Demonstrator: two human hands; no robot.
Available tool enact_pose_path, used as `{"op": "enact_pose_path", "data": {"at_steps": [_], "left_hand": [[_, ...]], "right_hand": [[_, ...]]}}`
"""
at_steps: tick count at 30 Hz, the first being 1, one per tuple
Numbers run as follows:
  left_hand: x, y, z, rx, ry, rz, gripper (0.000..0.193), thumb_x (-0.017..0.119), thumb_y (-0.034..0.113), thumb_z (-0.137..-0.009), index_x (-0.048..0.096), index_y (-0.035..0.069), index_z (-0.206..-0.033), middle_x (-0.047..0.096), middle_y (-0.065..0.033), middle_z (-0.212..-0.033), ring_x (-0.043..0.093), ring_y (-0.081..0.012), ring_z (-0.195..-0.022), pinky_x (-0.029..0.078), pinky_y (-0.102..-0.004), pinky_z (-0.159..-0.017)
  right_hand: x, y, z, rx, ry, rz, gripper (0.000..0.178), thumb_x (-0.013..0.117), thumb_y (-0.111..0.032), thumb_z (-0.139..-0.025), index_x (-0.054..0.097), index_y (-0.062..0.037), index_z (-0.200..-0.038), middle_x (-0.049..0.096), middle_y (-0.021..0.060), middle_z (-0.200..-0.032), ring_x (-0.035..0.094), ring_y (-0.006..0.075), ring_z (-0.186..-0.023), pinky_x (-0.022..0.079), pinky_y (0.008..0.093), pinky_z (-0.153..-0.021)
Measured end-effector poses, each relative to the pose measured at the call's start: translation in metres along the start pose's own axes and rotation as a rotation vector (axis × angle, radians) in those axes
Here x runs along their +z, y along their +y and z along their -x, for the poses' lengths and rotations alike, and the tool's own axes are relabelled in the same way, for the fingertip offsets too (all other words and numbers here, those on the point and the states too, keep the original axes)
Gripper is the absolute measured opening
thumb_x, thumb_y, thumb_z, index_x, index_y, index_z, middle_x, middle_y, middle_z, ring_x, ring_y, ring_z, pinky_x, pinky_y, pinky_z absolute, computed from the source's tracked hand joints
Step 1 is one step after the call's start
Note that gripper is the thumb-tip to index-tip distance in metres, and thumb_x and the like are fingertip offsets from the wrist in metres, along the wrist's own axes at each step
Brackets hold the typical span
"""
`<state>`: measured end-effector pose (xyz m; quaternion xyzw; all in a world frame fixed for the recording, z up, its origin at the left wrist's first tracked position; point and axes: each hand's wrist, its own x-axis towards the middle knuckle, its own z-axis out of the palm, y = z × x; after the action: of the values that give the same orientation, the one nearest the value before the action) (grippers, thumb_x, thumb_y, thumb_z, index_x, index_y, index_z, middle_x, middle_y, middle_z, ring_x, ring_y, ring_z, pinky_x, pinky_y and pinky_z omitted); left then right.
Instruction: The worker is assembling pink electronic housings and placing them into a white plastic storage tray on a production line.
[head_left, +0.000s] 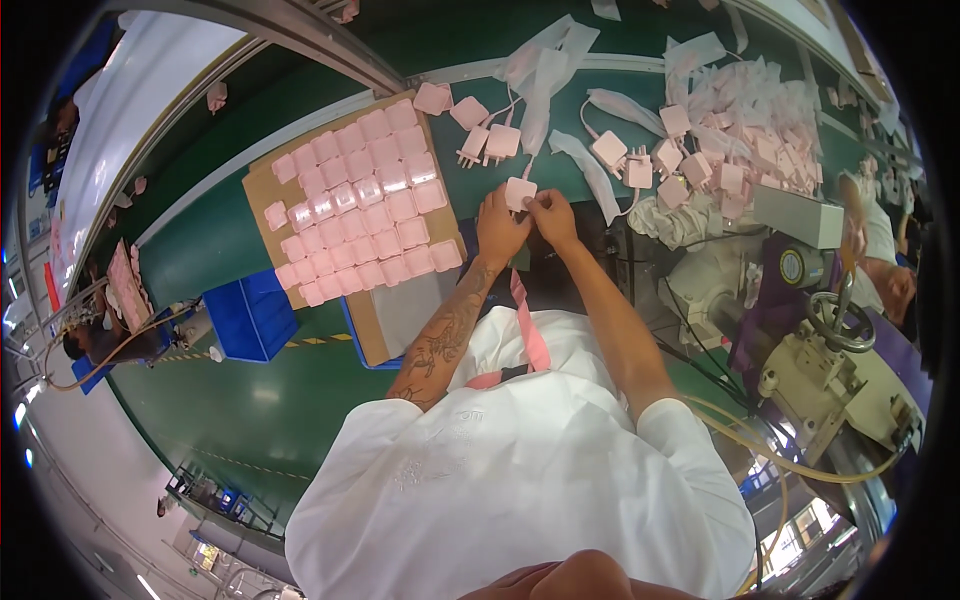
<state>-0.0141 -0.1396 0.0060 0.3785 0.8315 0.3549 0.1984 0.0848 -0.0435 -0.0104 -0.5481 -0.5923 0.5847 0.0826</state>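
Note:
Between my hands, at the near edge of the green work surface, is a pale pink plug-in charger (pixel 520 193). My left hand (pixel 502 232) grips its left side, and the fingers of my right hand (pixel 552 219) pinch its lower right side. A cord leads up from it toward a translucent white sleeve (pixel 543 95). Just beyond lie more pink chargers (pixel 501 143) with their prongs showing. To the left, a cardboard sheet (pixel 262 195) bears rows of square pink pieces (pixel 372 190). One similar piece (pixel 433 98) lies off its far right corner.
On the right is a heap of pink chargers (pixel 733 178) and sleeved cords (pixel 735 95). A machine with a handwheel (pixel 840 322) stands to my right, with another person (pixel 880 240) beyond it. Blue bins (pixel 250 315) sit lower left. A metal post (pixel 300 38) crosses the far left.

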Motion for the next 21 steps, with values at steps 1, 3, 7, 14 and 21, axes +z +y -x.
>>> {"op": "enact_pose_path", "data": {"at_steps": [1,3,7,14,21], "left_hand": [[0.002,0.001,-0.001,-0.034,-0.001,-0.025,0.065,0.078,0.018,-0.082,0.050,-0.003,-0.136,0.062,-0.0191,-0.121,0.062,-0.0354,-0.106,0.051,-0.0432,-0.091],[0.002,-0.010,-0.012,-0.185,-0.126,0.227,0.062,0.077,0.020,-0.085,0.051,-0.002,-0.136,0.063,-0.0172,-0.121,0.063,-0.0314,-0.105,0.051,-0.0402,-0.089],[-0.018,-0.020,-0.016,-0.519,-0.444,0.909,0.052,0.071,0.023,-0.092,0.054,-0.002,-0.135,0.066,-0.0121,-0.120,0.066,-0.0209,-0.101,0.053,-0.0325,-0.085],[-0.105,0.067,0.010,-0.394,-0.537,1.330,0.042,0.061,0.019,-0.100,0.054,0.000,-0.137,0.068,-0.0101,-0.117,0.068,-0.0163,-0.097,0.055,-0.0304,-0.085],[-0.161,0.112,0.013,-0.346,-0.674,1.277,0.056,0.067,0.033,-0.096,0.051,-0.001,-0.137,0.065,-0.0088,-0.121,0.068,-0.0183,-0.103,0.056,-0.0329,-0.087]], "right_hand": [[-0.002,-0.002,0.000,0.038,-0.028,-0.036,0.032,0.072,-0.025,-0.091,0.067,0.0014,-0.107,0.069,0.0065,-0.085,0.065,0.0136,-0.073,0.051,0.0293,-0.064],[-0.008,-0.011,0.005,0.068,-0.062,-0.069,0.030,0.072,-0.025,-0.092,0.067,0.0011,-0.107,0.069,0.0056,-0.084,0.065,0.0134,-0.074,0.051,0.0295,-0.064],[-0.033,-0.045,0.031,0.107,-0.112,-0.361,0.031,0.071,-0.021,-0.092,0.066,0.0003,-0.114,0.070,0.0052,-0.094,0.065,0.0133,-0.080,0.050,0.0293,-0.066],[-0.069,-0.132,0.113,-0.126,-0.247,-0.416,0.047,0.068,-0.018,-0.094,0.056,-0.0049,-0.137,0.066,0.0065,-0.121,0.065,0.0134,-0.099,0.051,0.0282,-0.082],[-0.103,-0.176,0.152,-0.183,-0.346,-0.434,0.052,0.071,-0.012,-0.091,0.053,0.0016,-0.138,0.066,0.0104,-0.123,0.065,0.0158,-0.108,0.053,0.0321,-0.093]]}}
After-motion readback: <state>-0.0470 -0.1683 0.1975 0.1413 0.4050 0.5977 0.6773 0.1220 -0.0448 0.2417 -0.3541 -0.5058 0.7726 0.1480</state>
